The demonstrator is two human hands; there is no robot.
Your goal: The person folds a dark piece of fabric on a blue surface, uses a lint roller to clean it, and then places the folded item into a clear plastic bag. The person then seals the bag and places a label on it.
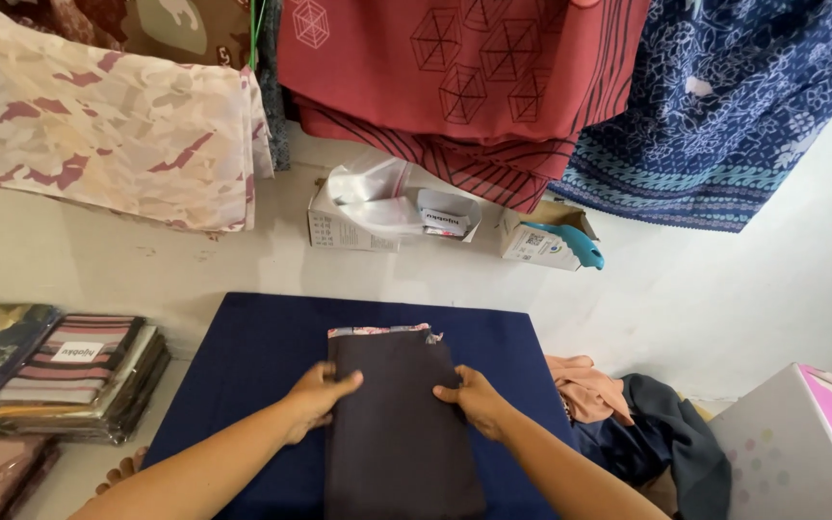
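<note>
Pressing flat on a folded dark cloth (397,424), the left hand (318,395) lies on its 9 o'clock edge and the right hand (474,397) on its 3 o'clock edge, fingers spread and clamped on nothing. The cloth sits mid navy worktop (243,376), bare blue margin showing on both sides. Packaged fabrics (60,371) stack at 9 o'clock, crumpled clothes (628,414) crowd 3 o'clock, and boxes (358,226) sit at 12.
</note>
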